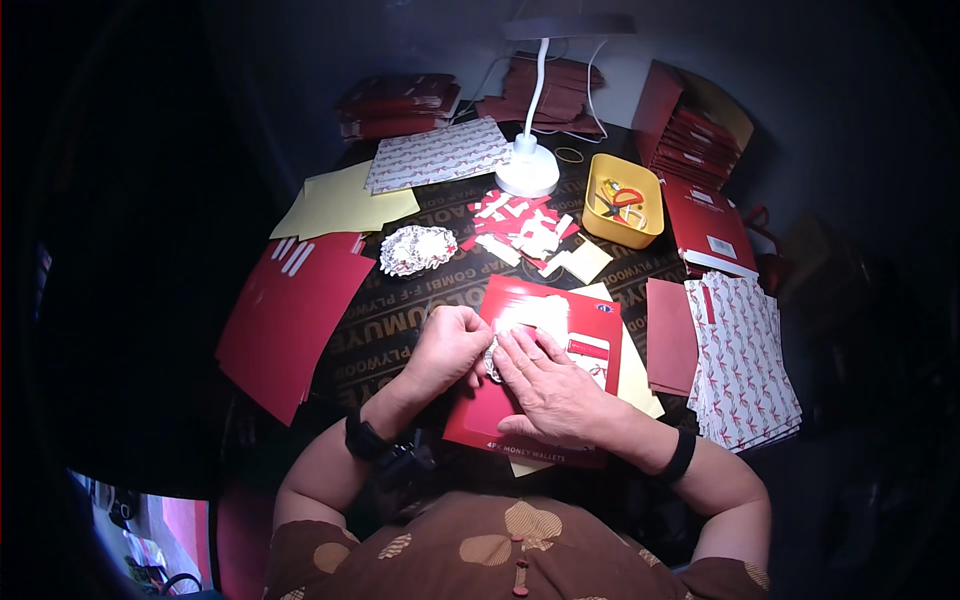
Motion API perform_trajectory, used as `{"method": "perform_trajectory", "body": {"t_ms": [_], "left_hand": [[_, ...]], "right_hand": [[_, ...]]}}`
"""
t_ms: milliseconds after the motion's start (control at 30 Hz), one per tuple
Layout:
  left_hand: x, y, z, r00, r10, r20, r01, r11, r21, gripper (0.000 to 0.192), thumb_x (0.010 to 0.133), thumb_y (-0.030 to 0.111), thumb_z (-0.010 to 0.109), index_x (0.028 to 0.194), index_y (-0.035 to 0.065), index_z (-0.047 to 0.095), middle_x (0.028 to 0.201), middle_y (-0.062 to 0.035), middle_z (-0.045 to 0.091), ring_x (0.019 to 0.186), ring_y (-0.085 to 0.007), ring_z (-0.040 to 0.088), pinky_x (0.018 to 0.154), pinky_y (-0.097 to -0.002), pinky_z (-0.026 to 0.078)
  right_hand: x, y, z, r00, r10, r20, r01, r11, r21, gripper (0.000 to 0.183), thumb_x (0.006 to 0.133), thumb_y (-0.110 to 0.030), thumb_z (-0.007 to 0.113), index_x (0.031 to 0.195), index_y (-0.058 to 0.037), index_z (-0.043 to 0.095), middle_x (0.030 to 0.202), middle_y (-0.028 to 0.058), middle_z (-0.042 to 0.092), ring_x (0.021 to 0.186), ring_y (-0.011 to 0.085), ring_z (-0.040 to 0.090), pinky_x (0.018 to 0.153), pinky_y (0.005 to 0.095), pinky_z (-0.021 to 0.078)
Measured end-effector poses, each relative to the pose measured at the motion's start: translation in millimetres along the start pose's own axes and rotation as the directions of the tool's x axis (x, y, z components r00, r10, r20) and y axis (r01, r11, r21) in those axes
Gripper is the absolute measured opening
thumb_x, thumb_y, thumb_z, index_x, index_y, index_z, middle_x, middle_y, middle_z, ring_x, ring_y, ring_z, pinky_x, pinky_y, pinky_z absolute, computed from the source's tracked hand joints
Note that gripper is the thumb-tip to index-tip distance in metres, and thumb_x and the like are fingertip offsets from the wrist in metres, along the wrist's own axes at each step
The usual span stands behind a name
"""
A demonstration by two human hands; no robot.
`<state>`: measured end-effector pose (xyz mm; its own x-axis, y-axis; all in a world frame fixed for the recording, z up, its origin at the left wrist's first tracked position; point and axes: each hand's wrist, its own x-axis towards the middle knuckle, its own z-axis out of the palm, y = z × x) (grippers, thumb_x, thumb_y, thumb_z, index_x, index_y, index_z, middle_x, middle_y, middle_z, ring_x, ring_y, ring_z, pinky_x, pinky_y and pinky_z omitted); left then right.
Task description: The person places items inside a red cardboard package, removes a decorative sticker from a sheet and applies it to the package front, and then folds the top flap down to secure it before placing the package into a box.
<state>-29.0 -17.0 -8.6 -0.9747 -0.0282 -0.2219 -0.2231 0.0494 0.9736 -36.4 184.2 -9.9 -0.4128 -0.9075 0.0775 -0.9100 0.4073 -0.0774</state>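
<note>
A red printed card pack for money wallets lies before me on sheets of pale yellow paper. My right hand rests flat on it, fingers pressing over a small white patterned paper cutout. At that cutout's left edge, my left hand has thumb and forefinger pinched together; whether they grip the edge is hidden. A stack of similar scalloped cutouts sits beyond my left hand. Red and white paper strips lie heaped past the card pack, beside a small pale yellow paper pad.
A white lamp stands behind the strips. Right of it is a yellow tray with scissors. Red sheets lie at left, patterned sheets at right. Red folders and a filled box stand at the back right.
</note>
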Motion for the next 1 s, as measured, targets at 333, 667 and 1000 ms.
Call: {"method": "perform_trajectory", "body": {"t_ms": [333,667,1000], "left_hand": [[-27.6,-6.0,-4.9,0.956,0.292,-0.009,-0.183,0.623,0.76,0.032,0.081,0.015,0.07,0.103,-0.0029,0.055,0.09,-0.0206,0.063,0.081,-0.0338,0.065,0.075,-0.0415,0.052],[-27.5,-7.6,2.7,0.965,0.261,0.039,-0.2,0.629,0.751,0.046,0.082,0.013,0.061,0.121,-0.0059,0.044,0.107,-0.034,0.059,0.096,-0.0485,0.061,0.086,-0.0524,0.05],[-42.1,-3.1,-2.7,0.913,0.305,0.271,-0.384,0.414,0.826,0.027,0.087,0.005,0.057,0.111,-0.0062,0.053,0.094,-0.0247,0.056,0.083,-0.0439,0.063,0.073,-0.0503,0.053]], "right_hand": [[2.1,1.1,5.7,1.0,0.008,-0.025,-0.008,1.0,0.005,0.089,0.091,-0.064,0.047,0.141,0.0089,0.039,0.145,0.0291,0.04,0.142,0.0393,0.031,0.12,0.0483,0.0143],[2.3,0.9,7.8,0.997,0.001,-0.078,0.002,0.999,0.038,0.089,0.089,-0.065,0.048,0.14,0.0085,0.041,0.143,0.0296,0.043,0.14,0.0401,0.034,0.119,0.0474,0.0184],[5.8,-2.0,5.5,0.999,0.011,-0.039,-0.011,1.0,0.011,0.093,0.089,-0.067,0.046,0.139,0.0105,0.039,0.144,0.0313,0.04,0.141,0.042,0.032,0.119,0.0484,0.0174]]}}
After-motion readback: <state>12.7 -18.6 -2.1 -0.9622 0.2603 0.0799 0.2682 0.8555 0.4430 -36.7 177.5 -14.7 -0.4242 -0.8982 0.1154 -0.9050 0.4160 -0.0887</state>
